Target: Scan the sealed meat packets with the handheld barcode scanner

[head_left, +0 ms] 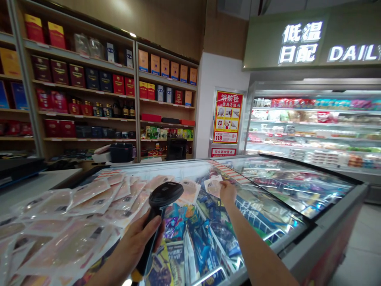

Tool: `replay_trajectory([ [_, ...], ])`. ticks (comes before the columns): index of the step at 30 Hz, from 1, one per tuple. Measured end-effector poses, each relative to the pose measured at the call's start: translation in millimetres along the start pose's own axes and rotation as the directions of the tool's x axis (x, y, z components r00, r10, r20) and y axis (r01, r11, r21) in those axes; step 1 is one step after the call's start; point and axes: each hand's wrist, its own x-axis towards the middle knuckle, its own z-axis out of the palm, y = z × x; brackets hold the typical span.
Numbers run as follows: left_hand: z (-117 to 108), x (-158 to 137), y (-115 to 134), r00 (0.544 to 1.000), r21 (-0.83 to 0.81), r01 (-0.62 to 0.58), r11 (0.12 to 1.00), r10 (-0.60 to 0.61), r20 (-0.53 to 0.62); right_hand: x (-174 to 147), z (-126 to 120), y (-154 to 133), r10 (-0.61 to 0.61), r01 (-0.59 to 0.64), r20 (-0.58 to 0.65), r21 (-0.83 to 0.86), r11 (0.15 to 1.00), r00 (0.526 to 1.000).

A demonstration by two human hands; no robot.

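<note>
My left hand point(145, 232) is wrapped round the handle of a black barcode scanner point(165, 194), whose head points forward over the freezer. Farther forward and to the right, my right hand point(228, 193) pinches the edge of a flat, clear plastic packet point(212, 186) with pale contents. Another such packet point(190, 191) lies on the glass between the scanner and my right hand. To the left, many overlapping pale sealed packets point(74, 238) cover the glass top of the chest freezer point(300, 234). What is inside the packets I cannot make out.
Through the glass, colourful bagged goods point(199, 246) show in wire baskets. A counter point(56, 176) adjoins the freezer at the left. Shelves of boxed bottles point(77, 75) stand behind, with a fire-hydrant poster point(228, 117) and a lit chilled cabinet point(312, 131) at the right.
</note>
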Motion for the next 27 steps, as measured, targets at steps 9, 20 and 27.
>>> replay_trajectory([
  [9, -3.6, 4.3, -7.9, 1.000, 0.038, -0.008, 0.999, 0.007, 0.011, -18.6, -1.7, -8.3, -0.047, 0.162, 0.278, -0.407, 0.899, 0.959],
  [20, -9.4, 7.5, -4.3, 0.999, -0.031, 0.034, 0.999, -0.034, 0.008, -10.6, 2.9, 6.9, -0.100, 0.208, 0.258, -0.433, 0.877, 0.961],
  [27, -16.0, 8.7, -1.5, 0.999, -0.040, 0.004, 0.999, -0.005, -0.033, -32.7, 34.5, -47.5, -0.145, 0.136, 0.420, 0.051, 0.989, 0.896],
])
